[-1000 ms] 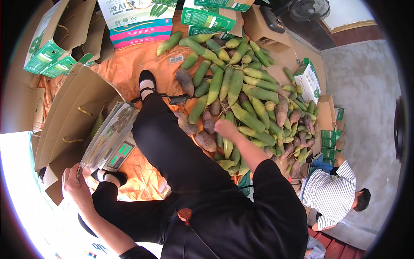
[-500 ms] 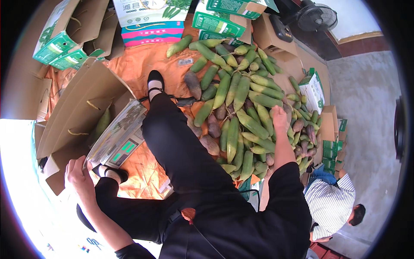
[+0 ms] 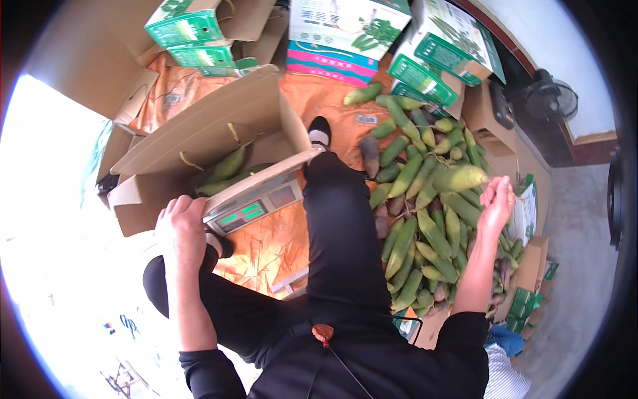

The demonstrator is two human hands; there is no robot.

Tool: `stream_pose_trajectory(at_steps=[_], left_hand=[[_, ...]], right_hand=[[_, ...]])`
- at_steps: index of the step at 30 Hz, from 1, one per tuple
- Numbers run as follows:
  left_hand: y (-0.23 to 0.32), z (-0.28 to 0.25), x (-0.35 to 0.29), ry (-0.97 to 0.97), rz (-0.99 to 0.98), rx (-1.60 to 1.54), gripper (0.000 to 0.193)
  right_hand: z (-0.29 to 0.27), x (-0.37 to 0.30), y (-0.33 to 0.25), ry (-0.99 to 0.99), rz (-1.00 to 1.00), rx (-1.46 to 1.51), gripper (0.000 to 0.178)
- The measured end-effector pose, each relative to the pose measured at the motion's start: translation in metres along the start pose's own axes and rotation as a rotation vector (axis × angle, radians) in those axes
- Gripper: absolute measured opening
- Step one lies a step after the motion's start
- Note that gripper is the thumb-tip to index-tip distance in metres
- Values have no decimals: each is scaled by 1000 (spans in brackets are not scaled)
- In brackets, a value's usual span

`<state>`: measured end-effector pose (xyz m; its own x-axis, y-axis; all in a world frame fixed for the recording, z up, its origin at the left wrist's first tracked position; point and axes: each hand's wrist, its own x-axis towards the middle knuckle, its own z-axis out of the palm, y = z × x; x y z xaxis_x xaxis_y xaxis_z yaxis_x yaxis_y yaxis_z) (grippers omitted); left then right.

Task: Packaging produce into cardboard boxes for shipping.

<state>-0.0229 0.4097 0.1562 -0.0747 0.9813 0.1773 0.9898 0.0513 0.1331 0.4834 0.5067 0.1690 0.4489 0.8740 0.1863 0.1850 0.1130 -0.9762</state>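
My right hand (image 3: 497, 205) is closed at the pale, thin-rooted end of a long green radish (image 3: 460, 178), which is held up over a heap of green radishes (image 3: 435, 236). My left hand (image 3: 181, 226) has its fingers curled over the near corner of an open cardboard box (image 3: 199, 126) with yellow cord handles. Inside that box lie a couple of green radishes (image 3: 228, 165). Under the box's near side sits a scale (image 3: 252, 211) with lit green digits.
Printed green-and-white cartons (image 3: 349, 23) stand at the back. An orange sheet (image 3: 259, 256) covers the floor. My leg (image 3: 342, 226) stretches between box and heap. A fan (image 3: 551, 96) is at far right, and a person in a striped shirt (image 3: 508, 372) shows at lower right.
My right hand has taken a green radish from the heap and raised it. The view has turned, and more of the box's inside shows. My left hand stays at the box corner.
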Motion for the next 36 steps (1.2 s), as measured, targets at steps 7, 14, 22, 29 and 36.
stream_pose_trajectory(at_steps=[7, 14, 22, 29, 36], left_hand=[[-6, 2, -5, 5, -7, 7, 17], [-7, 0, -7, -3, -10, 22, 15], [-8, 3, -1, -16, 4, 0, 19], [-2, 2, -2, -49, -16, 1, 21], [0, 0, -3, -10, -52, -34, 23]], right_hand=[[149, -22, -117, -737, -278, 439, 34], [313, -80, -119, -1113, -39, 427, 42], [386, -117, -56, -1046, -372, -245, 31], [355, -117, -62, -1110, -466, -183, 32], [231, -44, 8, -775, -148, -80, 21]])
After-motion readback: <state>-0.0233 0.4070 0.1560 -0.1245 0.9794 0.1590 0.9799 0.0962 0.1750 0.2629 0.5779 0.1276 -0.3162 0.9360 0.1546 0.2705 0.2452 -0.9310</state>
